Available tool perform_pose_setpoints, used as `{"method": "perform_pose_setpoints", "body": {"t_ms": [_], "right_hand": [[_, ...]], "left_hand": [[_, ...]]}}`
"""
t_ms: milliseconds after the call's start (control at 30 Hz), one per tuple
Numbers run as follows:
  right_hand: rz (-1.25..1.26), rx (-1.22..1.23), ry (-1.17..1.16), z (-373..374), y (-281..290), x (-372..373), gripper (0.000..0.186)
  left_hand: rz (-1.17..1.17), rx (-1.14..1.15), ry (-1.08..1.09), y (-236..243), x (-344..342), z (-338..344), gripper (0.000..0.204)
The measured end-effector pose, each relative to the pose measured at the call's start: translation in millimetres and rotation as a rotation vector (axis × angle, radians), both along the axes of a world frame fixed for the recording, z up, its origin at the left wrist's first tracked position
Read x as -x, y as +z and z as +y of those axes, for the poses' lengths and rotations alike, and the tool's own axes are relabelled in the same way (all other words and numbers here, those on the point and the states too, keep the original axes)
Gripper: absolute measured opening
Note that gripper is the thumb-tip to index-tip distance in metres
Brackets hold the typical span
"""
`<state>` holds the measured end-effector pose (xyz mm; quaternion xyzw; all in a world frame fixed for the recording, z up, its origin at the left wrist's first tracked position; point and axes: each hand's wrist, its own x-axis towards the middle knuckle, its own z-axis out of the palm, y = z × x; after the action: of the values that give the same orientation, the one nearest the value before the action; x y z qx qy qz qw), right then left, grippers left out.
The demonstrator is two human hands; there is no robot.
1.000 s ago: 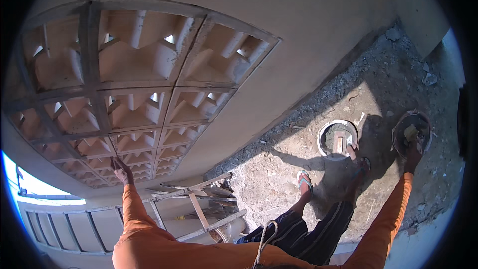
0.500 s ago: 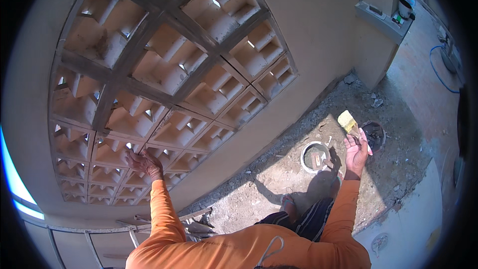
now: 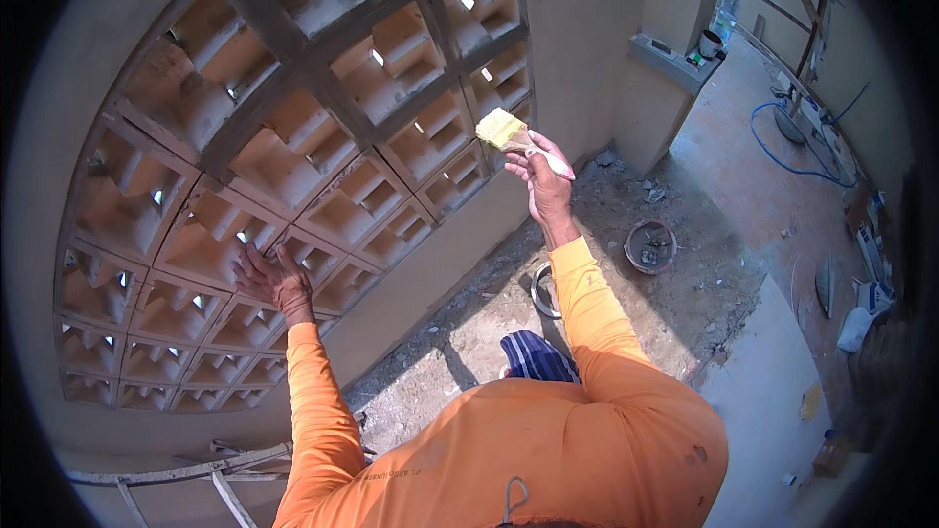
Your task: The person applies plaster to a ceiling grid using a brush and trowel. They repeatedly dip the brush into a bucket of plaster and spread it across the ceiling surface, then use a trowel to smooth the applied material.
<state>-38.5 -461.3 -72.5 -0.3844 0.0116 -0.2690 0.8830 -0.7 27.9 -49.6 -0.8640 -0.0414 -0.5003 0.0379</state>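
My right hand point(image 3: 544, 179) grips a paintbrush point(image 3: 504, 131) with pale yellow bristles and a light handle, held up in front of the wall. Behind it stands a breeze-block screen point(image 3: 285, 150) of tan, deeply recessed square blocks. Dark grey joints run between the upper blocks, while thin lines part the lower ones. My left hand point(image 3: 275, 280) rests against the lower blocks with its fingers spread, holding nothing. The brush is apart from the blocks as far as I can see.
On the rubble-strewn ground stand a dark bucket point(image 3: 650, 246) and a pale round-rimmed container point(image 3: 546, 290), partly hidden by my right arm. A ledge point(image 3: 669, 63) at the right carries a cup point(image 3: 710, 42). A blue hose point(image 3: 804, 168) lies farther right. Wooden framing point(image 3: 233, 496) is at lower left.
My right hand has brought the brush up and left, from above the ground to near the block screen. My left hand stays on the blocks. The view has shifted.
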Motion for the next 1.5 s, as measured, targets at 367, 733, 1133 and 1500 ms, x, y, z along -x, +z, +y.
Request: {"method": "perform_pose_setpoints", "body": {"t_ms": [367,733,1133,1500], "right_hand": [[0.103,-0.247,-0.006,28.4,-62.6,-86.6,0.042],[0.245,-0.123,-0.127,8.4,-49.4,-109.4,0.029],[0.289,0.011,-0.146,115.2,-82.9,-70.1,0.027],[0.313,-0.018,-0.157,139.4,-62.5,-63.7,0.021]], "left_hand": [[0.06,-0.097,0.024,12.9,7.5,-9.0,0.068],[0.048,-0.161,0.04,12.6,1.2,-9.1,0.07],[0.007,-0.143,0.056,3.0,-0.6,-1.0,0.075],[0.013,-0.199,-0.003,13.0,12.4,14.4,0.074]]}}
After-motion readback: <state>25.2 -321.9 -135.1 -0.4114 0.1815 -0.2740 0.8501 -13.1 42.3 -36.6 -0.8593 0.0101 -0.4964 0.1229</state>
